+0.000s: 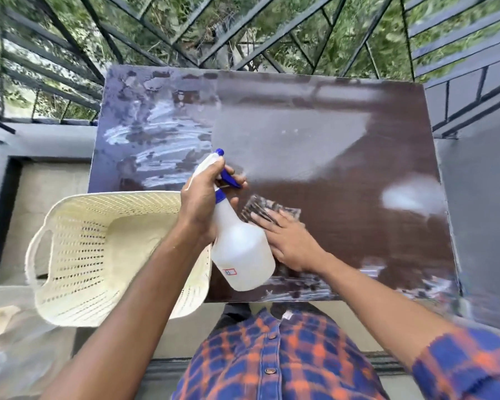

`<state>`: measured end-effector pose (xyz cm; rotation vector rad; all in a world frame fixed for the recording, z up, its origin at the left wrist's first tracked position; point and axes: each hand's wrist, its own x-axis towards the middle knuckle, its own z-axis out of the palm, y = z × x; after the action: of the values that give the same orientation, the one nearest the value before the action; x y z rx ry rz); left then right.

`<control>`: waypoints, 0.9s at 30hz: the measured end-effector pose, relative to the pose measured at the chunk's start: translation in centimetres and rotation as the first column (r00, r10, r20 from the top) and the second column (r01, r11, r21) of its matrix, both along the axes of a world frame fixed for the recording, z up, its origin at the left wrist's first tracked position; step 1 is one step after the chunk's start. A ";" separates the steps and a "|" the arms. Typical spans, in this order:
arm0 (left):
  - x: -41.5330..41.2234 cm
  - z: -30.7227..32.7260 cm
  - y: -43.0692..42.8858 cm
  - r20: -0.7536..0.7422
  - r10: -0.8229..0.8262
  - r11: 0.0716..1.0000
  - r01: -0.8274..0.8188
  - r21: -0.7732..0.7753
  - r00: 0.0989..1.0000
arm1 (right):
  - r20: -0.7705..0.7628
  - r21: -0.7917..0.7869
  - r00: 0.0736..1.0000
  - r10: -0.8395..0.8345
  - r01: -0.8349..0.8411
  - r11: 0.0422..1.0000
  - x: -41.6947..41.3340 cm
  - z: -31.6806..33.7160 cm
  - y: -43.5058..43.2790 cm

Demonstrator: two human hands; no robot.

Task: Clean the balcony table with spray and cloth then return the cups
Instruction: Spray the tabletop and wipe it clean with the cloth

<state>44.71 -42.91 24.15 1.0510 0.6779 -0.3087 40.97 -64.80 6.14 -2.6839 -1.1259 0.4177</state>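
Note:
A dark brown table [315,134] fills the middle of the view, with white wet streaks across its left half. My left hand [202,197] grips a white spray bottle [243,255] with a blue trigger and nozzle, held over the table's near edge, fingers on the trigger. A faint mist spreads rightwards from the nozzle. My right hand [289,241] lies flat on a dark patterned cloth [260,209] pressed against the table surface, just right of the bottle. No cups are visible.
A cream perforated plastic basket [93,255] hangs at the table's left near corner, tilted. Black metal railing [185,33] borders the balcony behind and beside the table, with trees beyond. A grey ledge [41,140] runs along the left.

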 end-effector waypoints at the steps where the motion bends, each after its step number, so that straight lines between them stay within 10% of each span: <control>1: 0.1 0.1 -0.1 -0.003 -0.011 1.000 0.011 0.020 1.000 | 0.009 0.016 1.000 0.022 -0.022 1.000 0.1 0.0 -1.5; 9: 0.6 0.8 -1.1 -0.009 0.065 0.997 -0.065 0.044 0.998 | 0.049 -0.021 0.901 -0.431 0.432 0.902 13.1 0.5 1.0; 19: 0.9 1.1 -1.4 0.028 0.284 0.959 -0.284 0.017 0.959 | 0.011 0.086 0.926 0.376 -0.376 0.923 8.5 -1.1 0.7; 27: 1.4 0.0 -1.8 0.040 0.346 0.931 -0.349 0.107 0.937 | -0.016 -0.001 0.997 0.073 -0.073 0.997 22.8 0.5 9.0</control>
<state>46.14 -44.70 24.17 1.0174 0.8561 0.0490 63.80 -55.75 6.64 -2.6424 -1.2229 0.4513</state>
